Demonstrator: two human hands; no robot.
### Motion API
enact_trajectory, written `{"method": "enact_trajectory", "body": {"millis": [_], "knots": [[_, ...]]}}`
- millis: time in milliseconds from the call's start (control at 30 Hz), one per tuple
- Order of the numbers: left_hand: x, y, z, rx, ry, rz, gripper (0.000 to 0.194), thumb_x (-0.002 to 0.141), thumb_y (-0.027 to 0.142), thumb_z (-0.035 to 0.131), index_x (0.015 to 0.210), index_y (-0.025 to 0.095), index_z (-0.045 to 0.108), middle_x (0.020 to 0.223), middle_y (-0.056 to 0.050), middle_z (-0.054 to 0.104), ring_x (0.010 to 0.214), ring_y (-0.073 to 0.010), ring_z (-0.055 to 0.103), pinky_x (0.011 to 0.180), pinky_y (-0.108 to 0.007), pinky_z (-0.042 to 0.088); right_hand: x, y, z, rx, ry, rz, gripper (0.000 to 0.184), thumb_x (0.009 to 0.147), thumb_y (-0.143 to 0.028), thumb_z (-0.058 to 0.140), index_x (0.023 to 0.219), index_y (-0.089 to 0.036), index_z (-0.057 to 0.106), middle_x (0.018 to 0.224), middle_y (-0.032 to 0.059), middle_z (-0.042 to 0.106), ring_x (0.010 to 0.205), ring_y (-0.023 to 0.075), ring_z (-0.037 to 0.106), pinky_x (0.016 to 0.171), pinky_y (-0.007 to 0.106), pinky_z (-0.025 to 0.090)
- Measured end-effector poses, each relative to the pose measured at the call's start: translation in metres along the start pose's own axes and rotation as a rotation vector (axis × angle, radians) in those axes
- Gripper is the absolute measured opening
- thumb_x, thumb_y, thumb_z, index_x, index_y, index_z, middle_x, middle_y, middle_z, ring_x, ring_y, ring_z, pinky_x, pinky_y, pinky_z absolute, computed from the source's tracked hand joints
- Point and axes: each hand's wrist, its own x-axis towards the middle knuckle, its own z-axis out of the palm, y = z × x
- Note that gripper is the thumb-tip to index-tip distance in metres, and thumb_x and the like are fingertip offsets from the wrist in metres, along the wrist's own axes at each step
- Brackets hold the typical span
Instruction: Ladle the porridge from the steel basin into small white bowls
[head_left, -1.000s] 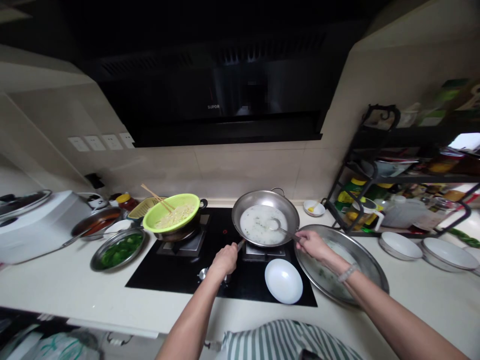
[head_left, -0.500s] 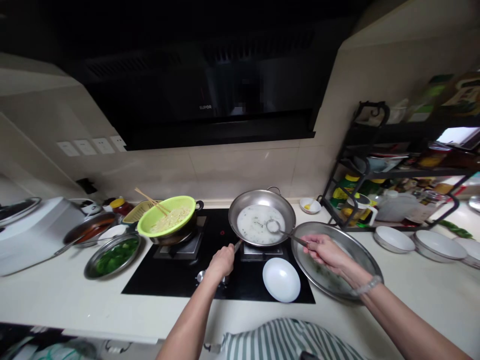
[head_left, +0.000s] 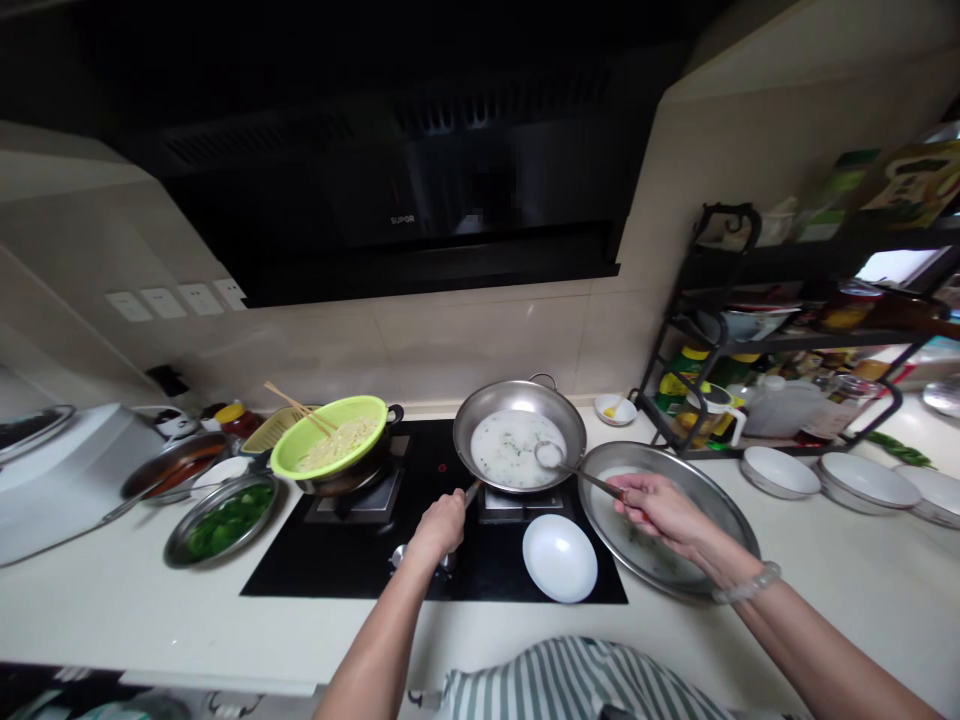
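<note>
One black range hood (head_left: 375, 180), the largest thing in view, spanned the far wall above a white bench (head_left: 97, 610). Set into that bench was a black glass cooktop (head_left: 300, 560), with a dark metal rack (head_left: 720, 340) of jars and bottles at the far right. A wide steel basin (head_left: 724, 505) of pale liquid lay just right of the cooktop. Beside it, over the right burner, sat a steel wok (head_left: 517, 397) partly filled with milky soup (head_left: 502, 450) flecked with green. On the left burner, a lime-green colander (head_left: 283, 450) of noodles rested on a dark pot; farther left was a steel dish (head_left: 176, 540) of leafy greens. A white bowl (head_left: 560, 558) stood on the cooktop's near right part.

The hands were apart, each closed on something: the left hand (head_left: 444, 525) gripped the wok's handle (head_left: 472, 493), while the right hand (head_left: 660, 510), above the basin, held a ladle (head_left: 591, 480) whose cup lay at the right side of the soup. Smallest were the chopsticks (head_left: 289, 398) leaning in the colander.

The step in hand looked like stirring or ladling the soup. The next move, by that reading, called for a steady wok and a ladle kept level, lest its contents spill.
</note>
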Motion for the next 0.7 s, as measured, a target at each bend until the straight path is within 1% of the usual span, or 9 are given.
{"method": "enact_trajectory", "body": {"millis": [233, 333, 400, 467, 600, 700], "knots": [[0.002, -0.001, 0.002, 0.003, 0.005, 0.002, 0.046, 0.077, 0.003, 0.05, 0.121, 0.016, 0.049, 0.109, -0.016, 0.065, 0.103, -0.0279, 0.065, 0.08, -0.032, 0.051, 0.0, 0.003, -0.004, 0.039, 0.012, 0.022, 0.018, 0.074, -0.004, 0.051, 0.088, -0.014, 0.059, 0.056, -0.0018, 0.056, 0.035, 0.0022, 0.035, 0.032, 0.012, 0.022], [0.003, -0.001, 0.003, -0.002, 0.002, 0.0, 0.046, 0.077, 0.003, 0.048, 0.121, 0.016, 0.049, 0.109, -0.017, 0.064, 0.103, -0.0288, 0.065, 0.08, -0.034, 0.051, 0.001, 0.005, -0.006, 0.068, -0.011, 0.004, 0.015, 0.074, -0.006, 0.053, 0.086, -0.014, 0.058, 0.055, -0.0021, 0.055, 0.035, 0.0023, 0.034, 0.032, 0.012, 0.021], [0.003, -0.001, 0.003, 0.001, 0.001, -0.003, 0.046, 0.077, 0.003, 0.047, 0.121, 0.016, 0.049, 0.109, -0.017, 0.064, 0.104, -0.0286, 0.064, 0.08, -0.034, 0.051, 0.001, 0.005, -0.008, 0.091, -0.02, 0.002, 0.014, 0.074, -0.008, 0.054, 0.085, -0.014, 0.059, 0.055, -0.0017, 0.055, 0.034, 0.0023, 0.033, 0.031, 0.012, 0.021], [0.003, -0.001, 0.003, 0.006, 0.002, -0.007, 0.048, 0.077, 0.003, 0.047, 0.122, 0.017, 0.048, 0.108, -0.016, 0.065, 0.104, -0.0273, 0.064, 0.08, -0.032, 0.05, 0.0, 0.005, -0.012, 0.113, -0.024, 0.011, 0.016, 0.073, -0.009, 0.054, 0.088, -0.014, 0.06, 0.056, -0.0006, 0.057, 0.035, 0.0025, 0.032, 0.031, 0.012, 0.02], [0.002, -0.001, 0.003, 0.013, 0.009, -0.01, 0.047, 0.077, 0.003, 0.049, 0.122, 0.018, 0.049, 0.109, -0.015, 0.065, 0.104, -0.0266, 0.065, 0.081, -0.032, 0.05, -0.007, 0.006, -0.025, 0.163, -0.026, 0.01, 0.027, 0.07, -0.011, 0.058, 0.096, -0.013, 0.062, 0.059, 0.0005, 0.059, 0.036, 0.0021, 0.03, 0.031, 0.012, 0.02], [0.002, -0.001, 0.003, 0.002, 0.013, -0.009, 0.045, 0.077, 0.003, 0.05, 0.12, 0.018, 0.049, 0.11, -0.016, 0.064, 0.103, -0.0274, 0.065, 0.08, -0.032, 0.051, -0.016, 0.012, -0.042, 0.2, 0.003, 0.005, 0.032, 0.067, -0.014, 0.062, 0.099, -0.014, 0.063, 0.061, 0.0009, 0.06, 0.037, 0.0018, 0.029, 0.031, 0.012, 0.019]]}}
